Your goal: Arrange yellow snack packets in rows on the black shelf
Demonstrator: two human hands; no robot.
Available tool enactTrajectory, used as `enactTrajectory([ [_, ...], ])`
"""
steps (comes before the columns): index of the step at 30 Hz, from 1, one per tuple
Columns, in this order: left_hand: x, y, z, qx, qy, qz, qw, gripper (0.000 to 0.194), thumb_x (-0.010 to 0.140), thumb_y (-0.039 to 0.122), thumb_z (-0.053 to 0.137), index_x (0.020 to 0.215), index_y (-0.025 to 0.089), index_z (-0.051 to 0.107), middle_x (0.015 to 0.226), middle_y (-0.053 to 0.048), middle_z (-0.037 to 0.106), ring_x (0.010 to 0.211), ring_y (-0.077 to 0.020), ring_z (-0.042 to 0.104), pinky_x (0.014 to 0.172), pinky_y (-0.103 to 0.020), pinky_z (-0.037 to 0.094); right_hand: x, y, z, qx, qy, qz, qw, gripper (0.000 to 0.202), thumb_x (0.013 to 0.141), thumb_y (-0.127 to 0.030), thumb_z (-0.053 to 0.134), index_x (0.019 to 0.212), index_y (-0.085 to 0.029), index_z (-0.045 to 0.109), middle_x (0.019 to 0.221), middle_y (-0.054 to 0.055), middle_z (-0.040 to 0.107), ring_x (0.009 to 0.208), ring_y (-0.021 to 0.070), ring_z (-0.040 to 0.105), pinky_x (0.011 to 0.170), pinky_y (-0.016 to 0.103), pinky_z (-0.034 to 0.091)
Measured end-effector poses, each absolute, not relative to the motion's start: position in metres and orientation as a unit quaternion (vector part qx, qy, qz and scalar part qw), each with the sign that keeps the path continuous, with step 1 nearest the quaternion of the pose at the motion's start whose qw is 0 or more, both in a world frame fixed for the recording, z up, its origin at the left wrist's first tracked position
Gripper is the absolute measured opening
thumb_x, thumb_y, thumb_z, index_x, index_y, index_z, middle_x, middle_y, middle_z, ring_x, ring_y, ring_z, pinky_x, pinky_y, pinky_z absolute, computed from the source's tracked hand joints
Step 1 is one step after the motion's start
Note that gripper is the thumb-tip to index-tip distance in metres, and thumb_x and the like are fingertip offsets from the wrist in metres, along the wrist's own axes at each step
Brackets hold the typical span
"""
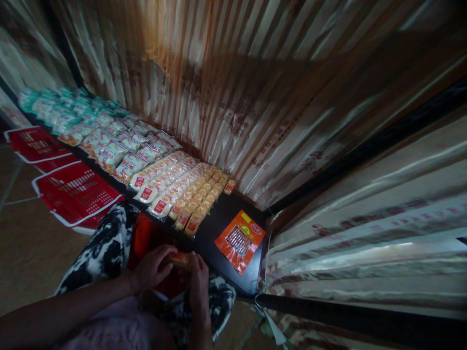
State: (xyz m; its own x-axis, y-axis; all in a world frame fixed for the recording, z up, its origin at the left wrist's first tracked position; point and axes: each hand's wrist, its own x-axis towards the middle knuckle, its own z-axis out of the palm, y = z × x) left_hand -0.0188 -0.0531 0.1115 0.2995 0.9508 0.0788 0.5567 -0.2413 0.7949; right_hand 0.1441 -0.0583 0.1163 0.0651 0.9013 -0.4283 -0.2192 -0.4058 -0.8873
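Note:
Low over my lap, my left hand [155,266] and my right hand [199,282] hold a small yellow-brown wrapped snack [180,260] between them, one at each end. It looks like the yellow packaged snacks [199,214] set out in tight rows on the dark shelf [219,257] just beyond. Beside those rows lie white packaged snacks with red labels [160,205]. An orange packet [241,241] with thin sticks showing through its window lies flat at the shelf's right end.
White-and-red bags [109,154] and green-topped bags [69,109] fill the shelf's far left. Red bags with white edging [78,192] lie left of my knee. A red container [143,238] stands between my legs. A pleated curtain [233,97] hangs behind, with a dark frame bar [350,155].

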Motion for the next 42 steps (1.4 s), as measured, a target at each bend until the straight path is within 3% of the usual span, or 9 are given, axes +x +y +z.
enactTrajectory([
  [8, -0.008, -0.05, 0.127, 0.693, 0.539, 0.303, 0.37, 0.029, 0.081, 0.036, 0.047, 0.104, 0.022, 0.056, 0.102, -0.005, 0.066, 0.096, -0.0189, 0.062, 0.088, -0.029, 0.048, 0.145, -0.056, 0.126, -0.554, -0.241, 0.619, 0.502, 0.055, 0.08, -0.068, 0.042, 0.081, -0.016, 0.06, 0.064, 0.003, 0.066, 0.051, 0.0152, 0.06, 0.048, 0.024, 0.047],
  [13, 0.006, -0.044, 0.129, 0.679, 0.542, 0.3, 0.395, 0.03, 0.083, 0.041, 0.047, 0.104, 0.021, 0.056, 0.099, -0.005, 0.067, 0.092, -0.0185, 0.063, 0.084, -0.028, 0.049, 0.15, -0.051, 0.122, -0.547, -0.22, 0.615, 0.524, 0.061, 0.077, -0.073, 0.038, 0.081, -0.017, 0.06, 0.067, 0.004, 0.065, 0.054, 0.0155, 0.061, 0.05, 0.025, 0.047],
  [20, 0.027, -0.037, 0.131, 0.626, 0.537, 0.323, 0.464, 0.031, 0.087, 0.043, 0.039, 0.103, 0.02, 0.054, 0.102, -0.007, 0.068, 0.096, -0.0185, 0.064, 0.087, -0.027, 0.047, 0.153, -0.052, 0.121, -0.524, -0.226, 0.578, 0.584, 0.039, 0.074, -0.055, 0.059, 0.08, -0.017, 0.061, 0.065, -0.001, 0.062, 0.054, 0.0117, 0.056, 0.052, 0.022, 0.046],
  [25, 0.034, -0.032, 0.126, 0.595, 0.572, 0.316, 0.468, 0.033, 0.087, 0.045, 0.038, 0.1, 0.021, 0.055, 0.097, -0.005, 0.069, 0.093, -0.0189, 0.064, 0.085, -0.027, 0.047, 0.159, -0.052, 0.113, -0.587, -0.322, 0.505, 0.544, 0.04, 0.075, -0.046, 0.061, 0.098, -0.014, 0.065, 0.088, 0.007, 0.071, 0.077, 0.0189, 0.064, 0.069, 0.027, 0.051],
  [37, 0.045, -0.024, 0.115, 0.541, 0.59, 0.327, 0.502, 0.038, 0.085, 0.048, 0.033, 0.088, 0.02, 0.058, 0.089, -0.007, 0.069, 0.088, -0.0198, 0.065, 0.085, -0.03, 0.048, 0.167, -0.048, 0.102, -0.668, -0.373, 0.406, 0.5, 0.044, 0.075, -0.046, 0.058, 0.103, -0.013, 0.067, 0.103, 0.012, 0.07, 0.094, 0.0239, 0.065, 0.083, 0.032, 0.05],
  [42, 0.049, -0.017, 0.106, 0.501, 0.605, 0.339, 0.519, 0.034, 0.082, 0.047, 0.037, 0.082, 0.02, 0.058, 0.092, -0.007, 0.07, 0.096, -0.0205, 0.063, 0.09, -0.032, 0.047, 0.163, -0.046, 0.103, -0.661, -0.363, 0.403, 0.518, 0.045, 0.075, -0.047, 0.058, 0.104, -0.013, 0.067, 0.103, 0.013, 0.07, 0.092, 0.0241, 0.066, 0.079, 0.032, 0.051],
])
